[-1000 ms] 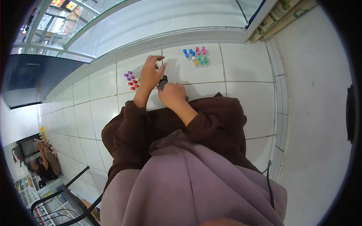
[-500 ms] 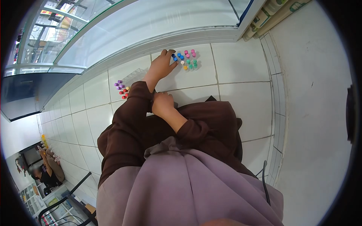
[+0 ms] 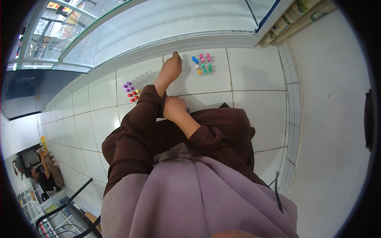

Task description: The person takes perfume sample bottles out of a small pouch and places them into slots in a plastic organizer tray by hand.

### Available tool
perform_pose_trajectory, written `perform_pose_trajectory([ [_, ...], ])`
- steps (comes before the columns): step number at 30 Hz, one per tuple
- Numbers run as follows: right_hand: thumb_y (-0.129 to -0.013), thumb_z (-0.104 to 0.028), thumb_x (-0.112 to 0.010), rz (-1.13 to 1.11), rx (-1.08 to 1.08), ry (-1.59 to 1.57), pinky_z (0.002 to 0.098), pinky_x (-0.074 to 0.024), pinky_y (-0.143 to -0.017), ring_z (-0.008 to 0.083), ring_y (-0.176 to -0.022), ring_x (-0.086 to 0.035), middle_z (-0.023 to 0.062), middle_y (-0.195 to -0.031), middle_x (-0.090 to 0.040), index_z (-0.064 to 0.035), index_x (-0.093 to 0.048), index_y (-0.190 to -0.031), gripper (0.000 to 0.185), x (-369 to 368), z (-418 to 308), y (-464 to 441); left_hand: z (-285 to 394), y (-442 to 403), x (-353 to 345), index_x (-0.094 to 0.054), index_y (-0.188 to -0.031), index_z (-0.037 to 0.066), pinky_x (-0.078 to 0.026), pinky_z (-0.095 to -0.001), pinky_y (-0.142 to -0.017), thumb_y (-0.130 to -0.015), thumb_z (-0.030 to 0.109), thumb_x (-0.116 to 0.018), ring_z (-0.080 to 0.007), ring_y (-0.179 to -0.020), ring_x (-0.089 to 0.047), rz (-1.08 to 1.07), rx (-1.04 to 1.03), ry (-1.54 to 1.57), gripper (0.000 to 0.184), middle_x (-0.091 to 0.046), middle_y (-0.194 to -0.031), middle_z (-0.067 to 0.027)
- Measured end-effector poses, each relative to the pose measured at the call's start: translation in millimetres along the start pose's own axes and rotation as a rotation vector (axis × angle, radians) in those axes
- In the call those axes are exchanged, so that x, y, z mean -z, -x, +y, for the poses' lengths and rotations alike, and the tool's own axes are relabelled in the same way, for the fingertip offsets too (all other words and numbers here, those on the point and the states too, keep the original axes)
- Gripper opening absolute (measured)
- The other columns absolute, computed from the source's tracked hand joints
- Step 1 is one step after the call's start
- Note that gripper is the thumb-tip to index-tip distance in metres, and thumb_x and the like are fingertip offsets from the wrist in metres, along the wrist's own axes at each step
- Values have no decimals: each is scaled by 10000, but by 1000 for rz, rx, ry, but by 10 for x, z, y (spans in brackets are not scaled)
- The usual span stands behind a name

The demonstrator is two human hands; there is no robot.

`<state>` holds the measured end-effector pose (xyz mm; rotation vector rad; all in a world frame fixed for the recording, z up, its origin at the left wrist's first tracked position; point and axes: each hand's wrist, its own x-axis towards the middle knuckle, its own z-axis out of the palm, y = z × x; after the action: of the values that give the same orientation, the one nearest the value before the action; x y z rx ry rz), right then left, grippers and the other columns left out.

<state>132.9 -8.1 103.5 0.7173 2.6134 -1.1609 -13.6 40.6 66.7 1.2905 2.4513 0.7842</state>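
Observation:
My left hand [image 3: 170, 69] reaches forward over the tiled floor, its fingers closed around a small clear vial [image 3: 183, 64]; the vial's cap is hidden. Right of it stand blue-capped vials [image 3: 193, 58], pink-capped vials [image 3: 203, 59], green-capped vials [image 3: 205, 71], one white-capped vial [image 3: 197, 67] and an orange-capped vial [image 3: 199, 72]. My right hand [image 3: 175, 108] is curled closed beside the left sleeve's cuff; what its fingers hold, if anything, is hidden. Near my left forearm lie a clear plastic rack [image 3: 145, 79], purple-capped vials [image 3: 127, 86] and red-capped vials [image 3: 133, 95].
A glass display case [image 3: 166, 25] with a pale frame runs along the far side. A white wall [image 3: 329, 107] rises at the right, where a patterned curtain [image 3: 287, 23] hangs. A black metal frame [image 3: 71, 198] stands at lower left, and another person [image 3: 49, 174] sits beyond it.
My left hand has drawn slightly away from the blue-capped vials and closed. Fewer blue caps show in the group. My right hand stays by the left cuff; the view has shifted slightly.

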Motion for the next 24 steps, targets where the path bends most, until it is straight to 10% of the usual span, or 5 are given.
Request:
perform_pose_trajectory([
  [6,-907,-500,-456,11,-118,-246,481,-481,-841,443,-940,-617,292,-938,-647,63,-656,-938,598,171,-73,-37,270,620,743,-493,-996,18,-462,-427,-610,-962,193,-501,-353,-679,-627,383,160,252,179,-622,-738,-196],
  [12,-919,-499,-445,219,-327,-407,487,-467,-859,447,-978,-606,288,-979,-646,63,-656,-939,601,335,-221,30,26,1634,1245,-505,-1002,37,-422,-283,-611,-972,193,-510,-112,-643,-497,325,232,578,159,-511,-702,-34],
  [17,-893,-512,-517,154,-231,-710,436,-473,-809,426,-938,-630,321,-929,-642,113,-643,-911,637,130,-143,-29,-193,2042,842,-500,-998,37,-423,-296,-610,-963,194,-525,-136,-640,-517,165,260,700,163,-517,-693,-49],
  [24,-888,-448,-574,238,-86,-707,383,-480,-722,301,-772,-656,206,-783,-667,69,-656,-868,524,-59,-63,44,189,1814,679,-502,-1011,19,-473,-452,-640,-911,180,-564,-406,-714,-625,421,272,490,200,-622,-745,-205],
])
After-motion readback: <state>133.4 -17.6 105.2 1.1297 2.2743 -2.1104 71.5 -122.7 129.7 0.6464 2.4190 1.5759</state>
